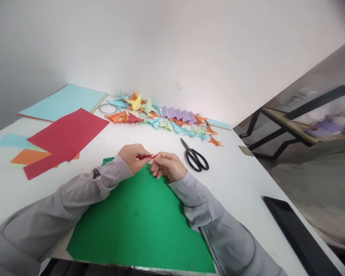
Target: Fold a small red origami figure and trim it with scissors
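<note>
A small, narrow piece of folded red paper [143,156] is held above the green sheet [138,214]. My left hand [133,157] has its fingers wrapped round the paper's left part. My right hand [168,165] pinches the thin right tip between thumb and forefinger, with its other fingers curled below. The two hands almost touch at the sheet's far edge. Black-handled scissors [196,157] lie to the right of my right hand, blades pointing away. How the red paper is folded inside my left hand is hidden.
Folded paper figures [166,119] in many colours line the wall side. At the left lie red sheets [69,130], orange and blue strips, and a light blue sheet [66,101]. A wire ring [108,109] is behind. A black tablet-like object [299,234] lies near the right edge.
</note>
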{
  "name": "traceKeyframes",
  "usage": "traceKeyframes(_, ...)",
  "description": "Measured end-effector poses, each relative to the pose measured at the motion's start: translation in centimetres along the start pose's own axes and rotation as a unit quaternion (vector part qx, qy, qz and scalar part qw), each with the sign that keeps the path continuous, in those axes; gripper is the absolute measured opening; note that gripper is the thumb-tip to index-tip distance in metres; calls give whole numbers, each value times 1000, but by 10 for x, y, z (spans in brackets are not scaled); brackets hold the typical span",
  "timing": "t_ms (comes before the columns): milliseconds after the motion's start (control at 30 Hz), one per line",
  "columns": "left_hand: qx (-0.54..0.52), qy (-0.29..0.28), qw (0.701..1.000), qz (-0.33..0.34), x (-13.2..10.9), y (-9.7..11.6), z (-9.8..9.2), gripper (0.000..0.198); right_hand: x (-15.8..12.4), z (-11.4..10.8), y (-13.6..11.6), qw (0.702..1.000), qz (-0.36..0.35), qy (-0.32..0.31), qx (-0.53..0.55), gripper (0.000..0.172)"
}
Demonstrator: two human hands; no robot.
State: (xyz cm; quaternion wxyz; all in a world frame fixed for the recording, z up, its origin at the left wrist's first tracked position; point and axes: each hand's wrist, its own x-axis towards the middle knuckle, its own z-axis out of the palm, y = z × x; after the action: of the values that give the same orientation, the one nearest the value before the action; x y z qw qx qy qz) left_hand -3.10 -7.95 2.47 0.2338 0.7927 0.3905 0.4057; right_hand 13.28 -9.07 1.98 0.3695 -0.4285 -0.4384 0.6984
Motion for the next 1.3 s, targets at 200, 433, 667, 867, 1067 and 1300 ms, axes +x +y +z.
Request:
traceKeyframes(200,-139,-17,970,-199,4,8,0,11,-1,1,2,1000,-14,9,-13,24)
traceKeyframes(433,-225,-2,930,-289,2,12,2,9,-2,2,2,999,-28,23,-15,31)
traceKeyframes(667,-244,6,921,-305,2,11,3,13,1,1,6,995,-81,52,-2,34)
traceKeyframes(867,-219,18,938,-268,0,7,7,15,3,-1,7,994,-91,57,6,32)
traceKeyframes(1067,-233,17,936,-264,0,9,6,18,3,-1,7,995,-89,49,10,32)
traceKeyframes(1300,-248,28,935,-254,2,14,4,14,4,-2,9,993,-113,44,6,31)
